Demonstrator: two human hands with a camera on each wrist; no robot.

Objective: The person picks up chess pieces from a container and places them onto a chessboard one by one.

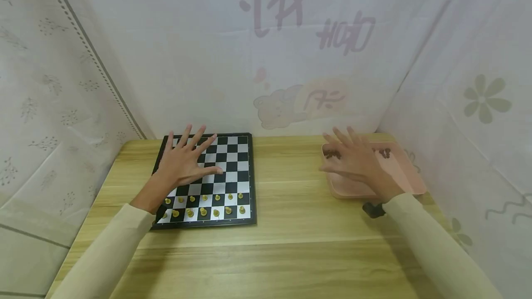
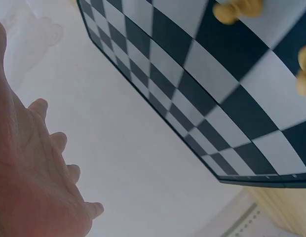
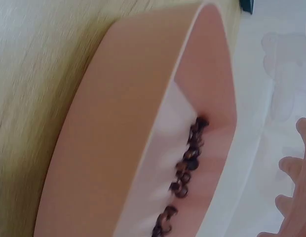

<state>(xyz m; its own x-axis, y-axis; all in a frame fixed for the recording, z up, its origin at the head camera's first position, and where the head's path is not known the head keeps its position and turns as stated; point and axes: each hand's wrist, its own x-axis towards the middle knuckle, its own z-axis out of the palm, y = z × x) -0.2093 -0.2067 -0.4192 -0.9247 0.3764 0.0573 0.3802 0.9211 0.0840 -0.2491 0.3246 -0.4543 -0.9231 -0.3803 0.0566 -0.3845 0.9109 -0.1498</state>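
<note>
My left hand (image 1: 180, 163) is spread wide over the left part of a black-and-white chessboard (image 1: 237, 176), holding nothing. Two rows of yellowish chess pieces (image 1: 203, 212) stand along the board's near side. In the left wrist view the palm (image 2: 34, 163) shows at the left, apart from the board (image 2: 217, 89). Over at the right, my right hand (image 1: 353, 158) is also spread and holds nothing. It overlaps a pink tray (image 1: 399, 170) in the head view. Small dark brown pieces (image 3: 185, 168) lie in a cluster inside the tray, along one wall.
Both board and tray rest on a light wooden table (image 1: 291, 216), board at left, tray at the right edge. A pale printed cloth (image 1: 187, 59) hangs behind the table and along both sides. A dark band (image 1: 373, 210) shows at the right wrist.
</note>
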